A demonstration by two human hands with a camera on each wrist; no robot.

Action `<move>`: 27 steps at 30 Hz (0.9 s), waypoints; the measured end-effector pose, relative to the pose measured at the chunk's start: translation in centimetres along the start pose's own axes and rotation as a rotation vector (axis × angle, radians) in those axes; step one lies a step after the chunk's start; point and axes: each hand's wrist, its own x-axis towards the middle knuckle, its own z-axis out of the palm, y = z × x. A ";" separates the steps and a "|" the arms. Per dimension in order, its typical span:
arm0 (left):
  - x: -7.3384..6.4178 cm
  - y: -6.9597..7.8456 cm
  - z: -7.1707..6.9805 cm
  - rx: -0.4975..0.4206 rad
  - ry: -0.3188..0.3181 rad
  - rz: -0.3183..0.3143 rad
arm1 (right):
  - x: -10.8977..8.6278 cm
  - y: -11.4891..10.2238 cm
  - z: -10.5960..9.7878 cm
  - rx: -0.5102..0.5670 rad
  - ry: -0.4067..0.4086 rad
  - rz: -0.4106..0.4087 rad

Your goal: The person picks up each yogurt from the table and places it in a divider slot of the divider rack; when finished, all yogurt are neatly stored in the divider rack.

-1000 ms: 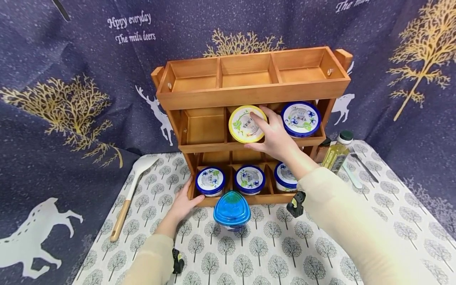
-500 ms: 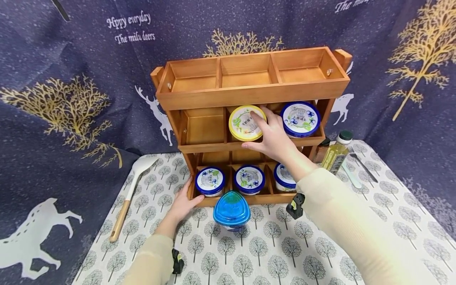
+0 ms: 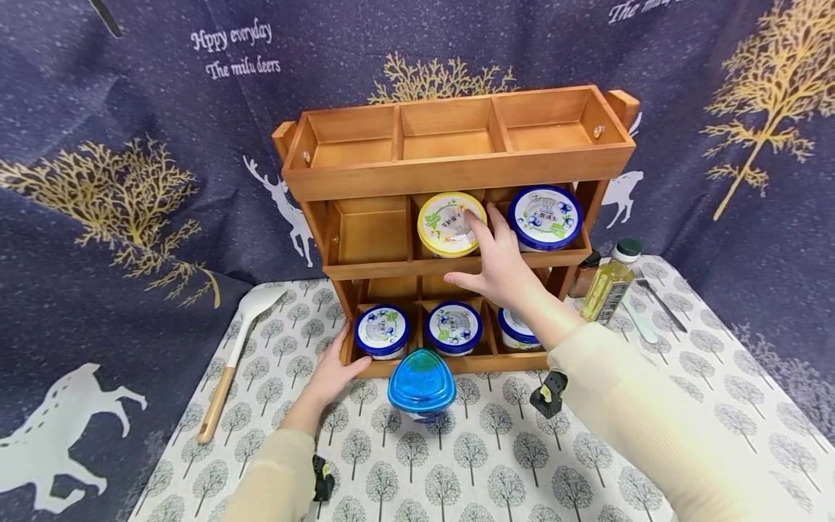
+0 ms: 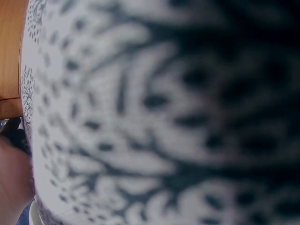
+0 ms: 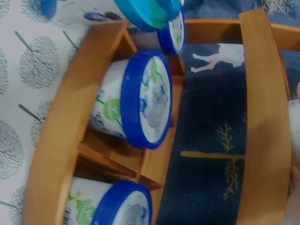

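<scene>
A wooden rack (image 3: 457, 174) with three tiers stands at the back in the head view. In its middle tier, a round tub with a yellow lid (image 3: 446, 225) sits in the centre compartment, tilted to the front. My right hand (image 3: 499, 264) is at that tub's right side, index finger over the lid and thumb spread away below it. To the right is a blue-lidded tub (image 3: 546, 217). My left hand (image 3: 331, 373) rests against the rack's lower left corner, fingers along the side, thumb at the front board. The left wrist view shows mostly blurred tablecloth.
Along the lowest tier sit blue-lidded tubs (image 3: 454, 328). In front stands a container with a glossy blue lid (image 3: 422, 382). A white spatula with a wooden handle (image 3: 238, 355) lies left. To the right are an oil bottle (image 3: 609, 283) and a fork (image 3: 660, 299).
My right thumb and fingers have loosened away from the yellow lid. The tub has stayed in the centre compartment, its lid slightly shifted. The left hand keeps its place.
</scene>
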 end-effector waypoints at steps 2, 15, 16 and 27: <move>0.0 0.0 0.0 0.002 0.000 0.000 | -0.5 -0.1 0.0 0.015 -0.002 0.021; 0.1 0.0 0.0 -0.002 0.006 0.008 | -3.6 0.7 0.3 0.053 0.017 -0.084; 0.1 0.0 0.0 -0.003 0.005 0.009 | -3.8 0.8 0.5 0.060 0.028 -0.118; 0.0 0.0 0.0 0.007 0.004 0.003 | -6.1 1.1 2.6 0.156 -0.013 -0.281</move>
